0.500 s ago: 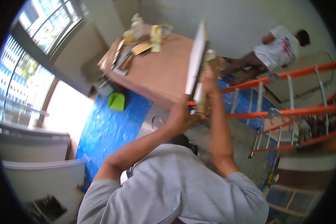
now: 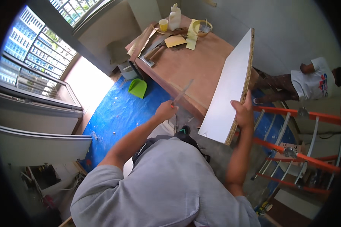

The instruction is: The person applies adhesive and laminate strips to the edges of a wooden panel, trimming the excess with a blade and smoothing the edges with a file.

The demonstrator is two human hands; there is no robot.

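My left hand (image 2: 166, 110) is closed round the orange handle of a thin tool (image 2: 183, 91) with a long, narrow grey blade, which looks like a file. The blade points up and to the right, in front of the table, apart from the board. My right hand (image 2: 243, 112) grips the rough brown edge of a white-faced particle board (image 2: 226, 85), thumb over the near part of that edge. The board stands tilted, its white face to the left and its far end over the table's right side. My right fingers are partly hidden behind the board's edge.
A brown-topped table (image 2: 201, 56) bears a white bottle (image 2: 174, 17), a yellow cup (image 2: 163, 25) and a tape roll (image 2: 202, 27). A green dustpan (image 2: 138, 88) lies on blue floor sheeting (image 2: 115, 109). At right are an orange ladder (image 2: 318, 117) and a co-worker (image 2: 310, 82).
My hands have moved apart: the left went left with the tool, away from the board. My right hand and the board moved right, and the white face turned more into view.
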